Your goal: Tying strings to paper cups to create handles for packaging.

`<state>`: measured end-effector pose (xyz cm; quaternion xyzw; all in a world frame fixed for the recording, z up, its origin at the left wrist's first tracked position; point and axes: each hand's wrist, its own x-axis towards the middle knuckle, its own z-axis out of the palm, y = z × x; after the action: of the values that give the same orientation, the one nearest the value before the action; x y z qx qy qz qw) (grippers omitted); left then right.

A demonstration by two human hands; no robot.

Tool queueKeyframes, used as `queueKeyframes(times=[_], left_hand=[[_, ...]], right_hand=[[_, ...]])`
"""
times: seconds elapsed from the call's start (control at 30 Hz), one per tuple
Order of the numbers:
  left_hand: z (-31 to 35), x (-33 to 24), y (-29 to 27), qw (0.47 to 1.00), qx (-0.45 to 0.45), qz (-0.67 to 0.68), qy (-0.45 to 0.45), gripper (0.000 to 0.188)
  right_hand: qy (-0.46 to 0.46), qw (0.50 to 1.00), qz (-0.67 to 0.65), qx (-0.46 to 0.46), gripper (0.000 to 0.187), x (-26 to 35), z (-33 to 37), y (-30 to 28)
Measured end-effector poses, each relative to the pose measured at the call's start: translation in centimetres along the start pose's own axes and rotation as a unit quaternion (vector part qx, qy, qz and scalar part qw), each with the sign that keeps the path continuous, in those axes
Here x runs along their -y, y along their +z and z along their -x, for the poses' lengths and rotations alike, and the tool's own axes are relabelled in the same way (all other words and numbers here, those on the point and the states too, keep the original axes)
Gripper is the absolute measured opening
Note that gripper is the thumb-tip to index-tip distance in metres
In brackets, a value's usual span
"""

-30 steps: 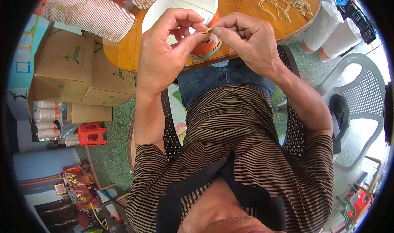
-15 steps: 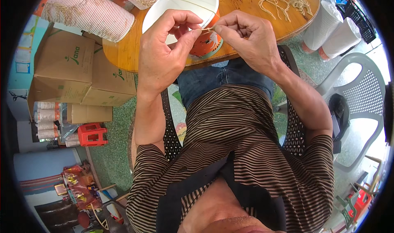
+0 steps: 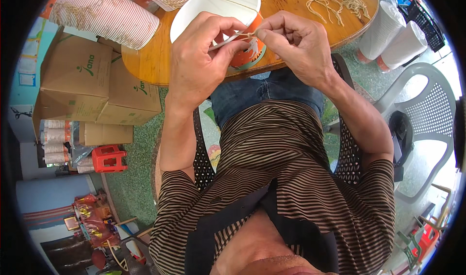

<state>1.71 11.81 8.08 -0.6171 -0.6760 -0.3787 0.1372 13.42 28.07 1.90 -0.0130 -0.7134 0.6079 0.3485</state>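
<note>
A paper bucket [image 3: 187, 19], white inside with an orange printed outside, stands tilted toward me at the table's near edge. A thin tan string [image 3: 228, 3] runs across its mouth from the far rim toward my hands. My left hand [image 3: 199, 59] is curled at the near rim, its thumb and index finger around a small loop of the string. My right hand [image 3: 303, 44] pinches the string between thumb and index finger just right of that loop. Part of the near rim shows between the left thumb and fingers; the left hand hides the rest.
On the wooden table [image 3: 286, 3] lie a long stack of nested paper buckets [image 3: 104, 20] with strings and a bundle of loose strings [image 3: 342, 1]. Cardboard boxes [image 3: 75, 73] stand at the left. Wrapped bucket stacks [image 3: 383, 27] and a grey plastic chair [image 3: 422, 115] are on the right.
My left thumb and index finger have parted a little, and a string loop with part of the bucket rim now shows between them. The bucket has shifted slightly right.
</note>
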Motion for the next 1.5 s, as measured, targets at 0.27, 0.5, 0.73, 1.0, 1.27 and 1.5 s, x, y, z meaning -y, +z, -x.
queueKeyframes(times=[0.27, 0.5, 0.73, 1.0, 1.27, 1.5], left_hand=[[0.1, 0.3, 0.4, 1.000, -0.016, 0.019, 0.015, 0.015], [0.2, 0.9, -0.1, 0.999, 0.000, 0.052, 0.013, 0.014], [0.4, 1.1, 0.0, 0.998, -0.001, 0.059, 0.024, 0.013], [0.3, 1.1, 0.3, 0.998, -0.011, 0.042, 0.042, 0.014], [0.0, 0.3, 0.1, 0.999, 0.009, 0.049, 0.020, 0.017], [-0.4, -0.5, 0.5, 0.998, -0.010, 0.064, -0.012, 0.022]], right_hand=[[-0.025, 1.000, 0.001, -0.009, 0.017, 0.3, 0.0, 0.0], [0.000, 0.999, 0.026, -0.019, 0.016, 0.1, -0.1, -0.2], [-0.020, 0.996, 0.079, -0.043, 0.016, 0.6, -0.2, -0.3], [-0.020, 0.994, 0.101, -0.042, 0.013, 1.0, -0.2, -0.6], [-0.014, 0.998, 0.044, -0.047, 0.015, 0.6, -0.4, -0.8], [-0.054, 0.998, 0.007, -0.015, 0.012, 1.4, -0.1, -0.7]])
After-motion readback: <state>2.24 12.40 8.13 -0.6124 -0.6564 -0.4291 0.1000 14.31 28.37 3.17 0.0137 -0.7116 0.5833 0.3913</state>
